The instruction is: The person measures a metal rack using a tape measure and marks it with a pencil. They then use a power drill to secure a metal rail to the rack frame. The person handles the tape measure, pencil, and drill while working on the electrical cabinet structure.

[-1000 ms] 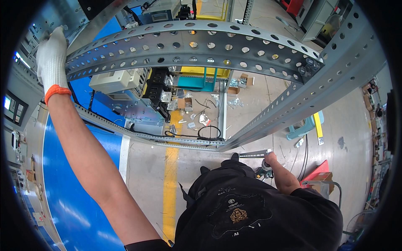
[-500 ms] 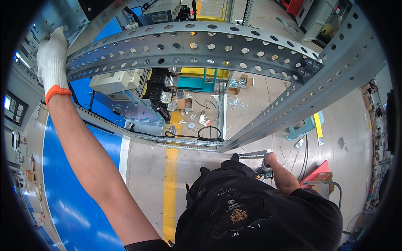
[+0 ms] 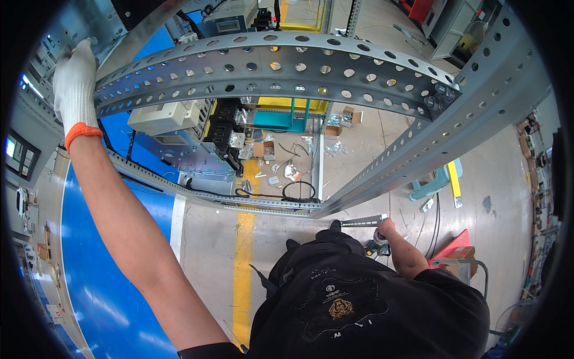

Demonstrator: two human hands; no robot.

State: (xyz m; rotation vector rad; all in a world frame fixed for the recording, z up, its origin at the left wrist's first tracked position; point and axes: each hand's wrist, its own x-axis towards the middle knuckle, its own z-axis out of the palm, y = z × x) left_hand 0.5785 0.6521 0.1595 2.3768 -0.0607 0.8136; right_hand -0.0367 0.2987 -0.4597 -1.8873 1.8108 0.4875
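Note:
My left hand (image 3: 76,84), in a white knit glove with an orange cuff, reaches to the upper left corner of a grey metal cabinet frame (image 3: 382,164). Its fingers curl over the frame there, beside a small round bolt head (image 3: 93,40); the fingertips are partly hidden. A perforated crossbeam (image 3: 257,64) runs right from this hand to a bolted corner. Low on the right, by my body, my bare right hand (image 3: 387,227) is closed on one end of a slotted metal bar (image 3: 360,221). Just under that hand is a power tool (image 3: 376,244), partly hidden by my shirt.
Inside the frame stand a beige device (image 3: 164,116) and black electrical parts (image 3: 226,128). Loose hardware and small cardboard boxes (image 3: 351,115) lie on the floor beyond. A teal stool (image 3: 421,189) with a yellow strip stands at the right, near a red object (image 3: 448,246) and cables.
Both hands stay where they were. A dark strap or flap of clothing at my waist has swung out to the left.

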